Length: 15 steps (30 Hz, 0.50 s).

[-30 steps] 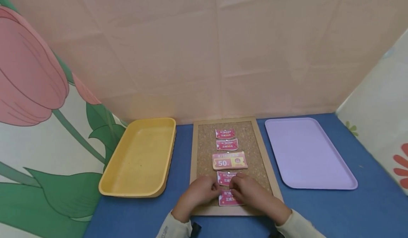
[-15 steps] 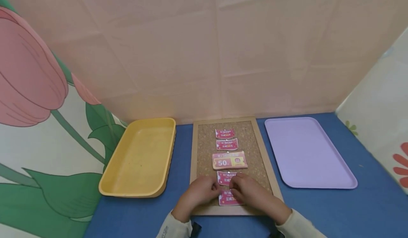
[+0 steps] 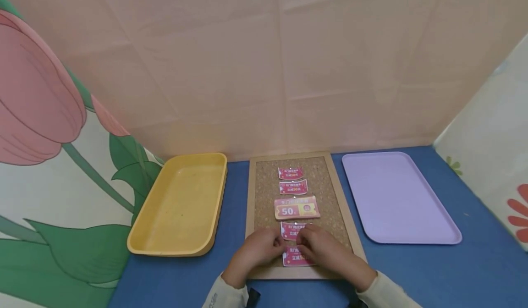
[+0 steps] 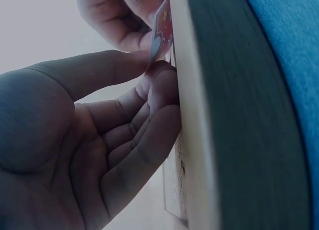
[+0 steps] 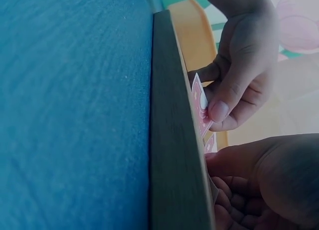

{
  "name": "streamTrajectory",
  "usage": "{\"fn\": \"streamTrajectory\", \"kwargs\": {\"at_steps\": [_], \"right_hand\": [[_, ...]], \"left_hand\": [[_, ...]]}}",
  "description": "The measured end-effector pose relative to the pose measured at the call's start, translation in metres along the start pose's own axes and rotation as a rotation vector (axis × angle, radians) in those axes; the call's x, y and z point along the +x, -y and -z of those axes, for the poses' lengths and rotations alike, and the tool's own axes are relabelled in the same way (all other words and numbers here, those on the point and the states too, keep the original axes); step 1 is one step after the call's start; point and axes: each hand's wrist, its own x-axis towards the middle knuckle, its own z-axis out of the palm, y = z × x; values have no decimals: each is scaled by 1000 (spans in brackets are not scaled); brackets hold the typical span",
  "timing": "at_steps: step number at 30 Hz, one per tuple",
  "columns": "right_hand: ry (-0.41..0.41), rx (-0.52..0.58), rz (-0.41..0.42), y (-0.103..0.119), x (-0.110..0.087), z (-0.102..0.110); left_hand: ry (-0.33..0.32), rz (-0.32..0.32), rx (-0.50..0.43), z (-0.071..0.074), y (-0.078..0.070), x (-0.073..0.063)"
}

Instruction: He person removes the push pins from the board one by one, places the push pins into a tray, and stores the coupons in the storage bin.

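Both hands work the fourth coupon [image 3: 291, 230] on the cork board [image 3: 264, 193]: left hand [image 3: 257, 248] pinches its lifted edge, right hand [image 3: 319, 248] grips beside it. Next, likely freeing the pin.

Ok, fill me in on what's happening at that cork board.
A person has both hands on a cork board lying flat on a blue table. Five coupons run down it in a column. The left hand and right hand meet over the fourth coupon; the wrist views show fingers pinching a coupon's edge, lifted off the cork. The nearest coupon lies partly under the hands. A yellow tray sits left of the board, a lilac tray right; nothing shows in either.
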Motion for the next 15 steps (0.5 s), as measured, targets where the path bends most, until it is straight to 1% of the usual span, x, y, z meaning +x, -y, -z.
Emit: {"fn": "streamTrajectory", "kwargs": {"at_steps": [3, 10, 15], "right_hand": [[-2, -2, -3, 1, 0, 0], [5, 5, -6, 0, 0, -1], [11, 6, -14, -1, 0, -1]], "left_hand": [[-1, -3, 0, 0, 1, 0], [5, 15, -10, 0, 0, 0], [1, 6, -2, 1, -1, 0]]}}
